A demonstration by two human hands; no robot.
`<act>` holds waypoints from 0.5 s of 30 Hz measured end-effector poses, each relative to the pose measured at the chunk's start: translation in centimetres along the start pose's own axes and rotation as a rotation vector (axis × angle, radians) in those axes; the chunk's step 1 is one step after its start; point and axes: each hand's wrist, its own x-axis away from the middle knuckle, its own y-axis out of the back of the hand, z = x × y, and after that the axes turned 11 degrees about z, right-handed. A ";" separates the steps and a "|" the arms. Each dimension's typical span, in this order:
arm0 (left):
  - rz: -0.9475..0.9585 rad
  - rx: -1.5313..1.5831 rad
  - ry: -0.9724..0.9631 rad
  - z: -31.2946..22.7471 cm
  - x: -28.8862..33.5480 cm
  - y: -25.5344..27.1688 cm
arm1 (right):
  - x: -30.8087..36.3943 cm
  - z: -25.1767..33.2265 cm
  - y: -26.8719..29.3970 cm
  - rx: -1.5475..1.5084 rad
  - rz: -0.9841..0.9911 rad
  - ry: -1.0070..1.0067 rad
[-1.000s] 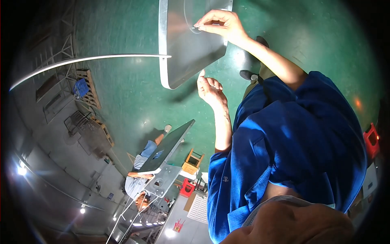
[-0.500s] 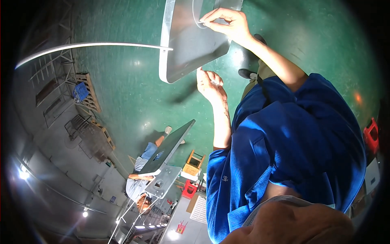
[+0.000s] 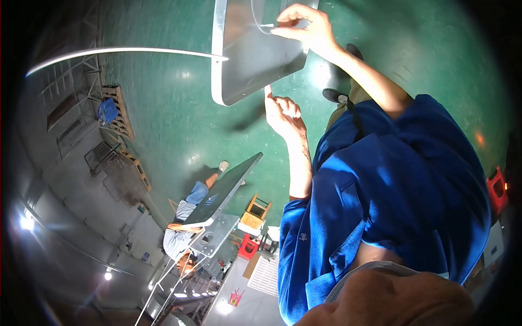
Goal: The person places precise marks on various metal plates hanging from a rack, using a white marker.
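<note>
A dark grey flat metal panel (image 3: 255, 68) with a pale rim stands tilted at the top of the view. Over its face, my right hand (image 3: 310, 31) pinches a small thin pale piece (image 3: 266, 25) between thumb and fingertips; its kind is too small to tell. Close by, a thin curved line (image 3: 253, 15) runs along the panel's surface. My left hand (image 3: 285, 115) is at the panel's lower edge, its index finger stretched up to that edge. The other fingers of this hand are curled, and whatever they enclose is hidden.
From the left, a long white curved bar (image 3: 125, 50) reaches the panel's rim. Below left, another person (image 3: 179, 242) holds a second dark panel (image 3: 225, 187). Wooden stools (image 3: 255, 212), a red stool (image 3: 248, 247) and a grey table (image 3: 231, 288) stand nearby. Green floor surrounds my feet.
The panel and bar sit slightly higher and farther left in view. More of the thin pale piece shows beyond my right fingertips. My left index finger looks straighter.
</note>
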 end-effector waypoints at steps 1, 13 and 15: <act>-0.021 0.046 -0.001 0.0 0.2 0.1 | 0.6 0.5 -0.1 -0.008 0.007 0.000; 0.075 -0.205 -0.064 0.7 0.6 1.1 | 5.9 3.7 -3.2 0.257 0.917 0.168; 0.017 -0.196 -0.047 0.1 0.8 -0.1 | 5.7 4.3 -2.8 -0.055 0.976 -0.181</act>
